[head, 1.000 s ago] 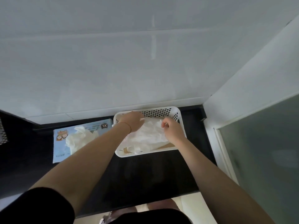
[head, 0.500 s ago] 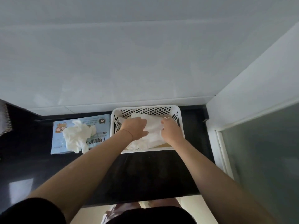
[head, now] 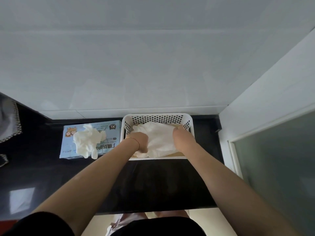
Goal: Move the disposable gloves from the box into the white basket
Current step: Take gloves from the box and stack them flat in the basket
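Note:
A white perforated basket [head: 187, 119] stands on the black counter against the back wall. A pile of white disposable gloves [head: 159, 137] lies inside it. My left hand [head: 140, 142] is down in the basket's left side, its fingers curled into the pile. At the right side, my right hand [head: 181, 137] holds the pile's edge, and its fingertips are mostly hidden. Left of the basket lies the light blue glove box [head: 113, 133], marked XL. A bunch of gloves [head: 87, 142] sticks out of its opening.
The black counter [head: 153, 181] runs toward me in front of the basket. A white wall rises behind it and a frosted glass panel [head: 276, 167] closes the right side. A grey cloth [head: 9, 125] hangs at the far left.
Both hands have sunk lower into the basket with the gloves, and the pile now lies flatter. The view has shifted slightly; box and basket have not moved.

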Available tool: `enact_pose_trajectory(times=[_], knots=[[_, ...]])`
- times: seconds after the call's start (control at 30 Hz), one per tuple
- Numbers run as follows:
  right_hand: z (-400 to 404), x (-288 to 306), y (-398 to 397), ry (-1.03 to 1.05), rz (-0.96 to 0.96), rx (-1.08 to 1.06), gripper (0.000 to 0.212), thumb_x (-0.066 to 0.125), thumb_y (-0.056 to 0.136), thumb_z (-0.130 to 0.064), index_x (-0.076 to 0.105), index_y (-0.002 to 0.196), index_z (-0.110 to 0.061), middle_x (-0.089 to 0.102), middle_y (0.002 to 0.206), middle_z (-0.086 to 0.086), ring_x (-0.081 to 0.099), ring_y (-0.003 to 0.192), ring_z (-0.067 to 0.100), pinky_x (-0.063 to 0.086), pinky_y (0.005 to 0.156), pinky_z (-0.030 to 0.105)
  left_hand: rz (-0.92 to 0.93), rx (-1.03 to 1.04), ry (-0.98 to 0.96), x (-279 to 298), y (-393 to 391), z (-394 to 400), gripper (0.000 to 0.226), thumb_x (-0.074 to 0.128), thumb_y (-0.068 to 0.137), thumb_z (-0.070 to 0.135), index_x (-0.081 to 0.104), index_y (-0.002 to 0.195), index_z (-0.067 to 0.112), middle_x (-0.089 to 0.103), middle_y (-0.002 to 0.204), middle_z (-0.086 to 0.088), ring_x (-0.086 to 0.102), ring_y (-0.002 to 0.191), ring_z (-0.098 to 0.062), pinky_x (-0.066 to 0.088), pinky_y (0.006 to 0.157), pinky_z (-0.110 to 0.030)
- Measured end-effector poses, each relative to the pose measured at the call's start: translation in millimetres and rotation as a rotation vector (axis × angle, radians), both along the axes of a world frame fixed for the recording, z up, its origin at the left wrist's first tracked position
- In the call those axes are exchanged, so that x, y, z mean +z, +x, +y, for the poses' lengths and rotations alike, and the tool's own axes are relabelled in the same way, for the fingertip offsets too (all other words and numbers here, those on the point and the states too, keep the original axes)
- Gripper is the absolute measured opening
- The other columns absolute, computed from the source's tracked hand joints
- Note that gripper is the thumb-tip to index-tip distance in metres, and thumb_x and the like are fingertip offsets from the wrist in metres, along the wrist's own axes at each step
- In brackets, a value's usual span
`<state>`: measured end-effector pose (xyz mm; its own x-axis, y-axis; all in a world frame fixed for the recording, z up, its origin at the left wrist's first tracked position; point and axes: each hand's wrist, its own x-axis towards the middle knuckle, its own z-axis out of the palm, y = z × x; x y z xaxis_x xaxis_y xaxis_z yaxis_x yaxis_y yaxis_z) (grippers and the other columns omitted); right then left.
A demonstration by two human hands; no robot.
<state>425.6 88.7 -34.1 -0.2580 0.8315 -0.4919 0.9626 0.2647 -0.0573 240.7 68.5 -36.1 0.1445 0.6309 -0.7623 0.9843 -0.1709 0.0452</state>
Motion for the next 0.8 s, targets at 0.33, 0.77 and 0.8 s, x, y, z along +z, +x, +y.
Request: enact_pose_trajectory(times=[0.33,0.77,0.8], knots=[[-1,-6,-33,0.182,-0.038,0.168,0.039,0.054,0.090,-0.003,0.045,0.128,-0.003,0.044,0.124,0.016,0.058,0.094,0.024,0.041,0.064,0.029,-0.158,0.241,0.331,-16,9,2,0.038,0.059,0.092,0.042,0.044,0.115,0.015,0.058,0.108,-0.004,0.061,0.087,-0.024,0.055,0.077,-0.041],[11,-45,-20,-0.160,0.127,-0.052,0.102,0.083,0.060,-0.060,0.031,0.136,-0.018,0.051,0.127,0.009,0.053,0.113,0.029,0.049,0.091,0.041,-0.246,0.337,0.054,-47,-13,19,0.081,0.091,0.049,0.050,0.040,0.109,0.029,0.049,0.112,-0.006,0.056,0.090,-0.026,0.059,0.065,-0.035],[11,-44,-20,-0.161,0.120,-0.046,0.104,0.084,0.058,-0.061,0.032,0.136,-0.017,0.050,0.129,0.009,0.051,0.117,0.030,0.048,0.094,0.042,-0.238,0.321,0.046,-48,-13,18,0.084,0.091,0.049,0.050,0.040,0.112,0.027,0.048,0.114,-0.006,0.056,0.094,-0.026,0.059,0.070,-0.037]])
